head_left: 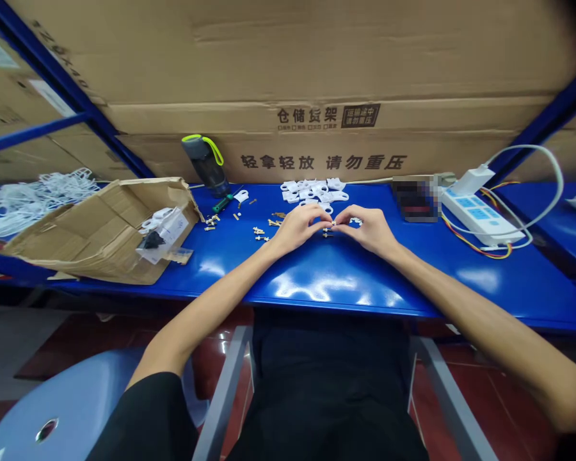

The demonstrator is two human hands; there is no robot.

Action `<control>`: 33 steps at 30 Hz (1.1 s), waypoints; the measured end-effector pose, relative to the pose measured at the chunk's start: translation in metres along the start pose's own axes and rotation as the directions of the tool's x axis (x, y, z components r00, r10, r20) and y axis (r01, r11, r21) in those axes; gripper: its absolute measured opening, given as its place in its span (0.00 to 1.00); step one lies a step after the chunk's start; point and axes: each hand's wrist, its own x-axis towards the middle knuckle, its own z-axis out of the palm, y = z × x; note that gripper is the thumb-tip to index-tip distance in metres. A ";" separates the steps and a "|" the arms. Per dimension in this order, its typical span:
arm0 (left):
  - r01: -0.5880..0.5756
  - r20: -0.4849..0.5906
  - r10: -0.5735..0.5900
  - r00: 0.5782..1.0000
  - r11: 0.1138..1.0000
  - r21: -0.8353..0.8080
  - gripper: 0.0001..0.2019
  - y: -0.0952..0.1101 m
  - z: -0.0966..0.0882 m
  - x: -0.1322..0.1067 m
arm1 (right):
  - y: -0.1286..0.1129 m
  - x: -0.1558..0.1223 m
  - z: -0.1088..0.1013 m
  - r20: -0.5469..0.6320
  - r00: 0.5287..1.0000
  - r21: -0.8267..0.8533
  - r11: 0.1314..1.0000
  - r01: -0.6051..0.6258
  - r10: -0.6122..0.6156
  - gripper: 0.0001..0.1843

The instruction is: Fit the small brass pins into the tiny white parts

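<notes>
My left hand (298,226) and my right hand (372,232) meet fingertip to fingertip above the blue table. Between them they pinch a tiny white part (334,223), too small for me to name. Small metal pins with white ends (259,234) lie left of my left hand, beside several brass-coloured pieces (274,223). One more small pin (327,234) lies just under the fingertips. Some small white pieces (356,221) show behind my right hand. Several flat white plastic pieces with round holes (312,188) are heaped beyond both hands.
An open cardboard box (100,237) with bagged parts stands left. Behind it are a dark bottle (206,165) and a green-handled tool (222,203). White cords (43,195) pile far left. A power strip (482,214) with looping cables and a dark, partly blurred object (415,200) sit right.
</notes>
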 end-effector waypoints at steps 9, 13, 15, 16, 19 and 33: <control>-0.075 0.017 0.073 0.997 0.981 0.179 0.12 -0.003 0.000 0.000 | 0.004 0.000 0.000 0.024 0.999 -0.060 0.998 0.028 -0.026 0.11; -0.101 0.010 0.101 0.995 0.962 0.252 0.11 -0.006 0.002 -0.001 | 0.004 0.000 0.001 0.028 0.999 -0.080 0.997 0.021 -0.018 0.11; -0.097 0.015 0.096 0.995 0.960 0.262 0.11 -0.005 0.003 -0.001 | 0.003 -0.001 0.002 0.034 0.999 -0.088 0.996 0.015 -0.012 0.11; -0.093 0.016 0.092 0.996 0.960 0.264 0.11 -0.005 0.003 -0.001 | 0.003 -0.001 0.002 0.039 0.999 -0.090 0.996 0.014 -0.010 0.11; -0.079 0.019 0.076 0.997 0.961 0.264 0.12 -0.005 0.002 -0.001 | 0.003 0.000 0.000 0.041 0.999 -0.097 0.995 0.017 -0.013 0.11; 0.000 0.048 -0.012 0.999 0.973 0.231 0.13 -0.020 0.004 0.000 | 0.017 0.005 0.000 0.067 0.998 -0.247 0.969 -0.003 0.020 0.11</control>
